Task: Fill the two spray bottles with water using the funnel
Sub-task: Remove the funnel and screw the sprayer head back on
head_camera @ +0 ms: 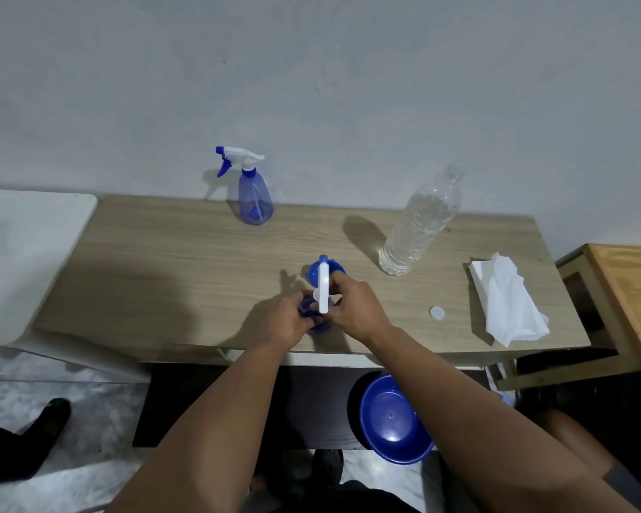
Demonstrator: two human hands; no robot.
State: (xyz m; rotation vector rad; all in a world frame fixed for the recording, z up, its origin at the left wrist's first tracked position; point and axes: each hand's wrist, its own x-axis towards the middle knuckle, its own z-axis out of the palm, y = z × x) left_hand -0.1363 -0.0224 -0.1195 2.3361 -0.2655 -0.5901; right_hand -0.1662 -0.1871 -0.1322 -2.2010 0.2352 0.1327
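Left hand (287, 322) curled tight round the near spray bottle (317, 323), close to the front edge of the table (163, 261). Right hand (354, 309) pinching its white spray head (322, 290), maybe twisting it; hard to see. Blue funnel (313, 272) just behind, partly hidden. Two spray bottles in all: second spray bottle (254, 199) upright by the back edge. One water bottle (419, 224) toward the right, one small white cap (436, 313), one pile of tissues (504, 301) at the right edge. Lots of bare room on the left.
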